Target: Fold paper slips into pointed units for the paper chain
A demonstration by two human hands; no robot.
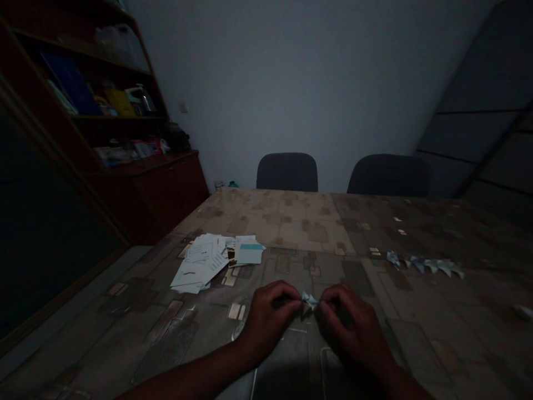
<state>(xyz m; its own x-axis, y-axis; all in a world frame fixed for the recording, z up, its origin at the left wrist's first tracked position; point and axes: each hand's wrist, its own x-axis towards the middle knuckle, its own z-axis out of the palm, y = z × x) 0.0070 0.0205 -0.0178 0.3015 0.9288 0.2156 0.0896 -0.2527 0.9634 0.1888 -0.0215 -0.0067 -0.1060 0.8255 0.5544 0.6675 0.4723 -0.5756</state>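
Observation:
Over the near middle of the table, a small piece of folded paper [308, 300] in white and pale blue sits between my two hands. My left hand [272, 311] pinches its left side with thumb and forefinger. From the other side, the fingertips of my right hand [352, 322] are closed on its right edge. A row of similar small folded papers [425, 264] lies to the right on the tablecloth. Loose printed sheets and cards [204, 261] are piled to the left. The paper's exact folded shape is too small and dim to make out.
The table [287, 222] wears a patterned brown cloth. Two dark chairs [287, 172] stand behind its far edge, near the wall. A shelf cabinet [162, 189] rises at the left. Another small pale item [523, 312] lies at the far right.

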